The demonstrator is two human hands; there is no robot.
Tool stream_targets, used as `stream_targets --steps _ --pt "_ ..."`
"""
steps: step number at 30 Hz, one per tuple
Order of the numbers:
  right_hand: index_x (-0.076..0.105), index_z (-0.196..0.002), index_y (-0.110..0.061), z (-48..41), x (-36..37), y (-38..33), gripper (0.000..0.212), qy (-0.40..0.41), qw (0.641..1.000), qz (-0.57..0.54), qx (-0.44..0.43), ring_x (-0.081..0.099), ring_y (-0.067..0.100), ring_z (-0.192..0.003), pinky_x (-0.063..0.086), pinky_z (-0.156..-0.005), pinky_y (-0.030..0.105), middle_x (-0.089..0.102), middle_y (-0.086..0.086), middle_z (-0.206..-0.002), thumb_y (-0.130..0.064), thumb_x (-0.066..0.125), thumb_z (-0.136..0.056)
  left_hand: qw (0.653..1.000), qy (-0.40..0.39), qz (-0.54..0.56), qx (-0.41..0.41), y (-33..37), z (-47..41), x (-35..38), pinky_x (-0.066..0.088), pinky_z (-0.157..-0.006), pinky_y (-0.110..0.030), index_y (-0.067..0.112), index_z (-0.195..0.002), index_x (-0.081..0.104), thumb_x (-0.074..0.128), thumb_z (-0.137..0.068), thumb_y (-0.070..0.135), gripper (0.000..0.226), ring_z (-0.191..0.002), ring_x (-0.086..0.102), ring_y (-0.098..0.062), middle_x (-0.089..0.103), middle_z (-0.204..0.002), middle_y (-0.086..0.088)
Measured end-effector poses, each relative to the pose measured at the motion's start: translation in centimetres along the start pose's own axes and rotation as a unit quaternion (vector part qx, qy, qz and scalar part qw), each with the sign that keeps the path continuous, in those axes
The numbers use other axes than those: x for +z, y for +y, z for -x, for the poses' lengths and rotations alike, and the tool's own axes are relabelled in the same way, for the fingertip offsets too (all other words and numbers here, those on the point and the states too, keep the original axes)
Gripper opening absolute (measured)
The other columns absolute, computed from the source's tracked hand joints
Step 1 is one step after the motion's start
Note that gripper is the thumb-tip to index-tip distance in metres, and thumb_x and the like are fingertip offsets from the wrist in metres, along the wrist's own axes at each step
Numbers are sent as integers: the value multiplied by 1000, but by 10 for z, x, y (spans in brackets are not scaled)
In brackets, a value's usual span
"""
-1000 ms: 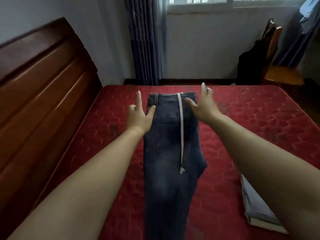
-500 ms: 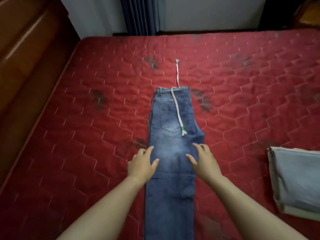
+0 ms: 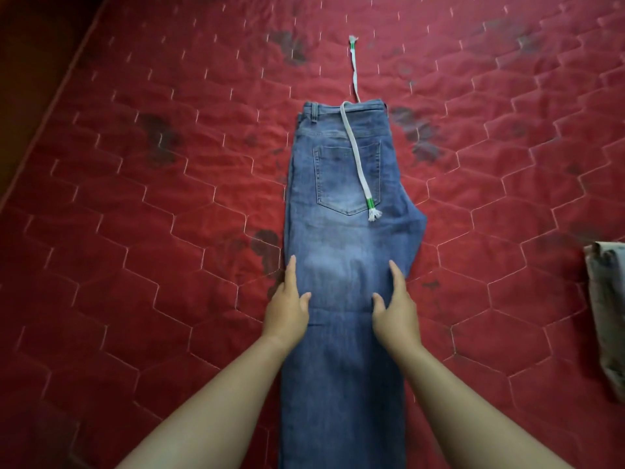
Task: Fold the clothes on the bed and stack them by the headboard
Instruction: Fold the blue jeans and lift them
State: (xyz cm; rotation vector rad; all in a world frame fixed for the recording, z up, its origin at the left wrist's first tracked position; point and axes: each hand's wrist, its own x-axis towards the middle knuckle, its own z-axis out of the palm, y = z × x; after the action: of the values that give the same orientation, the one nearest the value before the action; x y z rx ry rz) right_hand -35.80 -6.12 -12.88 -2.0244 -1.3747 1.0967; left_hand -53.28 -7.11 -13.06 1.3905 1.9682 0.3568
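The jeans (image 3: 345,238) are lying flat on the red quilted mattress (image 3: 135,231). They are folded lengthwise, one leg over the other. The waistband (image 3: 345,108) is sitting at the far end, and the legs are running back toward the person and out of sight below.

The left hand (image 3: 287,309) is resting on the jeans' left edge just below the seat. Its fingers are lying straight and close together, the outer ones spilling onto the mattress, and the thumb is angling in over the denim. The right hand (image 3: 395,313) is mirroring it near the jeans' right edge, palm down, fingers long and together, thumb reaching inward. Neither is gripping anything; both are lying flat against the cloth.

A white cord (image 3: 355,154) with green bands is coming out of the waistband. One frayed end is lying across the back pocket (image 3: 346,177), and the other is trailing over the mattress beyond the waistband.

Bare mattress is stretching out on both sides of the jeans and beyond the waistband, marked with dark smudges, some of them close to the jeans. Well to the right of the jeans, a folded grey garment (image 3: 607,309) is sitting half cut off by the edge of the view. Far to the left of the jeans, the mattress's piped edge is running diagonally, with the dark headboard (image 3: 33,79) showing just past it.
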Motion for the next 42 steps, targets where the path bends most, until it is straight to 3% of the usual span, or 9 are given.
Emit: stream_targets --steps 5,11,14,18,21,27,32,36,42 --pt "56 -122 -18 26 -53 -46 38 64 992 -46 -101 54 16 -111 28 -88 4 59 2 -119 -3 57 -88 986 82 100 108 37 31 -66 30 -88 -5 19 -121 57 56 -90 8 33 -108 57 -22 60 -116 -6" --pt "69 -94 -17 83 -173 -182 20 103 974 -54 -196 61 15 -88 37 -80 8 64 -3 -91 -1 62 -83 970 129 110 175 142 95 -218 31 -81 2 20 -96 70 67 -84 13 15 -91 57 -3 66 -95 7" --pt "67 -96 -22 128 -237 -258 23 116 961 -69 -240 59 10 -87 35 -79 1 62 -6 -91 -5 67 -81 964 143 115 192 199 139 -302 36 -86 -4 25 -99 68 68 -83 18 17 -97 59 -5 68 -101 8" --pt "64 -111 -23 165 -296 -324 44 84 953 -66 -285 54 1 -95 34 -83 1 57 -8 -100 -17 80 -70 958 110 122 234 246 180 -383 46 -97 -31 29 -108 64 75 -75 11 39 -105 59 -9 65 -110 8" --pt "59 -118 -27 195 -328 -353 57 95 936 -40 -338 51 0 -97 33 -84 -1 53 -9 -104 -12 80 -67 946 121 135 270 273 212 -427 48 -95 -33 27 -111 63 77 -73 8 45 -107 59 -7 64 -112 9" --pt "61 -108 -21 241 -346 -364 34 141 922 -28 -358 53 1 -91 32 -78 -2 59 -6 -100 -8 69 -77 934 231 15 272 285 268 -436 36 -74 -8 23 -107 60 68 -82 23 26 -89 56 -8 62 -99 7" --pt "61 -101 -26 254 -344 -355 23 161 924 -28 -345 57 6 -84 36 -70 6 63 -8 -93 -16 67 -82 943 243 21 226 279 284 -420 39 -66 -22 30 -98 55 64 -85 30 16 -80 55 -8 60 -91 9" --pt "64 -99 -22 255 -345 -352 20 172 921 -20 -349 55 7 -81 34 -71 2 62 -4 -91 -13 67 -82 946 232 108 201 276 285 -413 42 -60 -19 33 -86 57 69 -81 27 15 -70 57 -4 61 -76 13" --pt "60 -116 -12 254 -354 -358 41 162 928 9 -336 50 8 -96 36 -87 19 56 -6 -103 -2 68 -77 940 198 133 244 276 282 -423 52 -80 -21 27 -104 63 80 -70 12 41 -91 61 -5 63 -99 10"
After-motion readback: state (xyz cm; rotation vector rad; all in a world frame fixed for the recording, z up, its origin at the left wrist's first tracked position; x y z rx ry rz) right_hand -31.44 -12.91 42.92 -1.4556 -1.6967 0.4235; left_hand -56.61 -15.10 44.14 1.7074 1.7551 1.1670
